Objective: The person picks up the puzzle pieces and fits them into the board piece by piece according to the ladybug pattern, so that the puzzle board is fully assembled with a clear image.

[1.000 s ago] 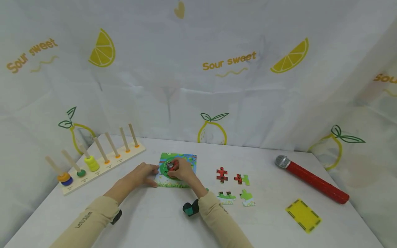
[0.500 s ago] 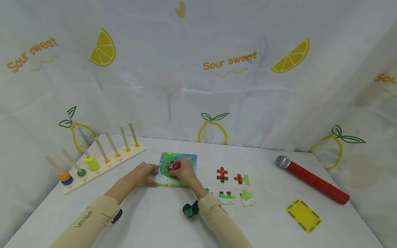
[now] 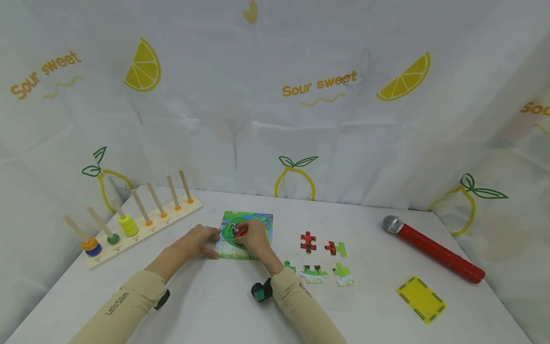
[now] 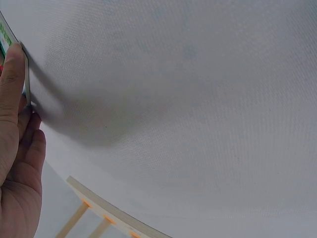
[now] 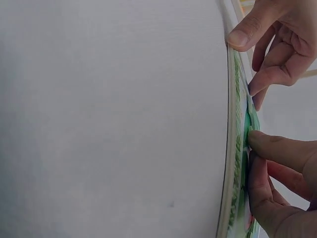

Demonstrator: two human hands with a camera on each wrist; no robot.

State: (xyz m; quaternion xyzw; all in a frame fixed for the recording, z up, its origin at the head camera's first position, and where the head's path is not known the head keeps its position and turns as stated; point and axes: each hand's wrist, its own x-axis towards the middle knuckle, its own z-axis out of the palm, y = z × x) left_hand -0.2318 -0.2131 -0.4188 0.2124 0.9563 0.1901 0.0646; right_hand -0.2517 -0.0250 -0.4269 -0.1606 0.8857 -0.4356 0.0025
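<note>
A picture puzzle board (image 3: 238,255) with a green meadow and blue sky lies flat on the white table. My left hand (image 3: 198,241) holds its near left corner, thumb at the near edge and fingers along the left side. My right hand (image 3: 256,237) is over the middle of the board, thumb and fingertips pinching a puzzle piece (image 5: 254,118) against the picture. A ladybug face (image 3: 235,230) shows beside those fingertips; they hide much of the piece. To the right of the board lie several loose pieces, among them a red one (image 3: 308,242) and a green one (image 3: 343,274).
At the left stands a wooden peg counting stand (image 3: 148,228) with coloured rings on some pegs. A red microphone (image 3: 438,253) lies at the right, a yellow rectangular card (image 3: 421,299) nearer the front edge. A white printed curtain (image 3: 258,110) hangs behind the table.
The right hand and forearm have shifted very slightly left, and the ladybug part by its fingertips sits a little differently. The left hand has kept still on the board's corner.
</note>
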